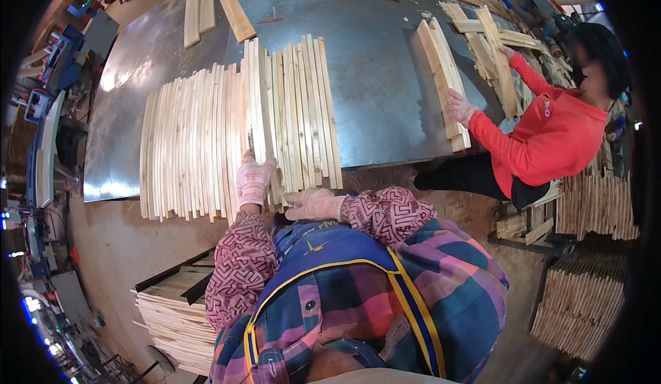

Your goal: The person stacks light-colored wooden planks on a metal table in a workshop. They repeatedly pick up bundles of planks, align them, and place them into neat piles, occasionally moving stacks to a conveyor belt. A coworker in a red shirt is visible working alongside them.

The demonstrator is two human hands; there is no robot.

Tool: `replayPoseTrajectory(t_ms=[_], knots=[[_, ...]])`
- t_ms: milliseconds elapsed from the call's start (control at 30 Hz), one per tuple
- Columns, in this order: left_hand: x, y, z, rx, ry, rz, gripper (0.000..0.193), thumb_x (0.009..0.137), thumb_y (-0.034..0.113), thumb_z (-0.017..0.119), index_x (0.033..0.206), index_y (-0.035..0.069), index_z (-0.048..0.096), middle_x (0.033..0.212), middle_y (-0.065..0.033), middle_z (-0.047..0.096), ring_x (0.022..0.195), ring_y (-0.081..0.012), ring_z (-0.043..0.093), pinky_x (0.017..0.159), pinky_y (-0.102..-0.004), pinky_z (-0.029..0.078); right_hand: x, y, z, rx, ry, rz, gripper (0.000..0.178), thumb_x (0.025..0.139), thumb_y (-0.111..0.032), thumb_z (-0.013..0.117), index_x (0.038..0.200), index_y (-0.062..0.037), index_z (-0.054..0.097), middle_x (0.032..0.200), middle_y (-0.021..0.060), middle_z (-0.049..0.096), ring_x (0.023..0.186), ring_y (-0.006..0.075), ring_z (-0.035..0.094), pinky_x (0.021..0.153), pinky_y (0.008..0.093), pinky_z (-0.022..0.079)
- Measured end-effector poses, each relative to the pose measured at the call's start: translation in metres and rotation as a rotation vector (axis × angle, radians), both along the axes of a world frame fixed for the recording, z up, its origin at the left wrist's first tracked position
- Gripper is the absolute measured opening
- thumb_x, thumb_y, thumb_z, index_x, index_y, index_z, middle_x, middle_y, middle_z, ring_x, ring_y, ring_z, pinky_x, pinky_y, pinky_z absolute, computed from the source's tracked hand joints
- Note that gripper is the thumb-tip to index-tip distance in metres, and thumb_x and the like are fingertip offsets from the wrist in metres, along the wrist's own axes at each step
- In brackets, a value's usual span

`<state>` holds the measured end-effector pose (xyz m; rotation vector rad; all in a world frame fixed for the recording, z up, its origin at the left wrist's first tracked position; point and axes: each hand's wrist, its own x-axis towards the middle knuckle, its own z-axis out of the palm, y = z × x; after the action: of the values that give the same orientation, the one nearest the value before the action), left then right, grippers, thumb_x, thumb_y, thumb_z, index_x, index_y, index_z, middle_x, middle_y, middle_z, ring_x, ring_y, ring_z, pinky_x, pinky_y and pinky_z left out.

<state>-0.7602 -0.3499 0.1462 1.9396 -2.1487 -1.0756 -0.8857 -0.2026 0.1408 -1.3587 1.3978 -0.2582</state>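
Note:
Many narrow pale wooden boards stand on edge side by side in a long row on the metal-topped table. My left hand, in a pink and white knit glove, grips the near end of a wooden board that sits slightly higher than its neighbours, mid-row. My right hand, gloved too, lies sideways at the near ends of the boards just right of it, fingers pointing left and fairly straight. Its fingertips are partly hard to make out.
At the right, a co-worker in a red top handles boards on the same table. Loose boards lie at the far left. Stacked boards stand on the floor at lower left and lower right.

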Motion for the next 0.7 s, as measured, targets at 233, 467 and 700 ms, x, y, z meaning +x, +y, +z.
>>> replayPoseTrajectory(t_ms=[233, 467, 700], knots=[[0.003, -0.006, -0.014, -0.007, 0.019, -0.025, 0.086, 0.081, 0.048, 0.07, 0.147, 0.0, 0.042, 0.116, -0.026, 0.069, 0.106, -0.0389, 0.068, 0.09, -0.0441, 0.053, -0.039, 0.027, -0.056, -0.106, 0.036, -0.399, 0.073, 0.093, -0.058, 0.055, 0.148, -0.0104, 0.049, 0.143, 0.0191, 0.056, 0.134, 0.034, 0.052, 0.113, 0.0383, 0.039], [0.004, -0.006, -0.011, 0.024, -0.032, -0.017, 0.088, 0.08, 0.047, 0.072, 0.146, -0.002, 0.043, 0.123, -0.0273, 0.066, 0.111, -0.0398, 0.066, 0.093, -0.0437, 0.052, -0.153, 0.063, -0.09, -0.274, 0.268, -0.89, 0.066, 0.093, -0.036, 0.071, 0.145, -0.0001, 0.05, 0.128, 0.0218, 0.066, 0.119, 0.0289, 0.063, 0.102, 0.034, 0.047], [-0.001, 0.001, 0.006, -0.027, -0.058, -0.034, 0.088, 0.082, 0.046, 0.072, 0.147, -0.004, 0.041, 0.121, -0.0295, 0.066, 0.111, -0.0395, 0.067, 0.092, -0.0442, 0.053, -0.206, 0.074, -0.046, 0.003, 0.702, -0.871, 0.08, 0.088, -0.051, 0.066, 0.153, -0.0117, 0.04, 0.147, 0.0221, 0.05, 0.137, 0.0353, 0.047, 0.114, 0.0414, 0.037]])
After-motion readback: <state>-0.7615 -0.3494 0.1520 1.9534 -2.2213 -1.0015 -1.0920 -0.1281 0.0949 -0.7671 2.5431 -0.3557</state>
